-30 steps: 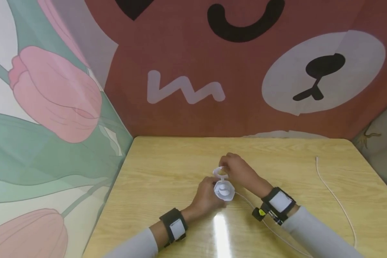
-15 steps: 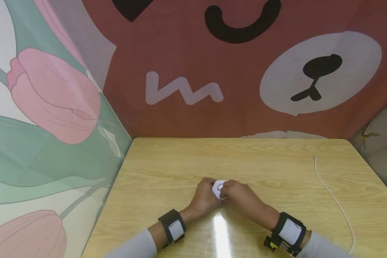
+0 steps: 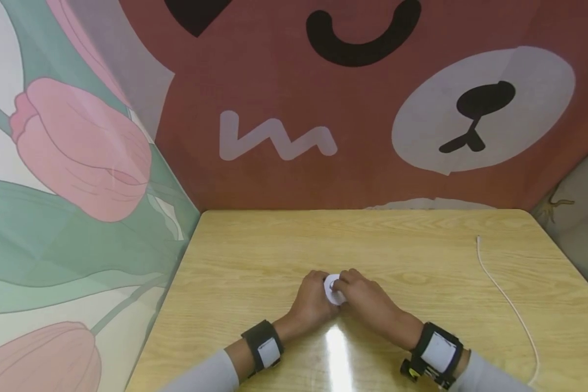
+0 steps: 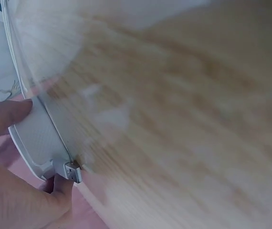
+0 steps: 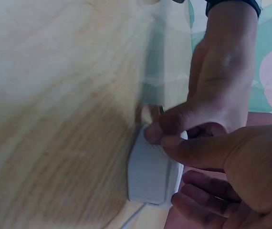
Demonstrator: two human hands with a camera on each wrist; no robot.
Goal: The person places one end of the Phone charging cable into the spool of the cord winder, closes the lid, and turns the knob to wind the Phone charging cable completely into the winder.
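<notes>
Both hands meet at a small white cable case [image 3: 330,295] with angled sides. My left hand [image 3: 310,302] grips it from the left, thumb along its side. A USB plug [image 4: 73,171] with a metal tip juts from the case's edge in the left wrist view. My right hand [image 3: 372,307] holds the case from the right with bent fingers over its face, hiding part of it. In the right wrist view the right thumb [image 5: 195,151] presses beside the left fingertips on the case, and a thin cable [image 5: 133,217] leaves its lower edge.
A white cable [image 3: 512,302] lies curved along the right side of the wooden table [image 3: 255,239]. Printed cloth walls stand behind the table and at its left. Each wrist wears a black strap [image 3: 263,345].
The case's ring-shaped lid stood raised a second ago and is now folded down. My right hand has come down and nearer onto the case. My left hand keeps its hold.
</notes>
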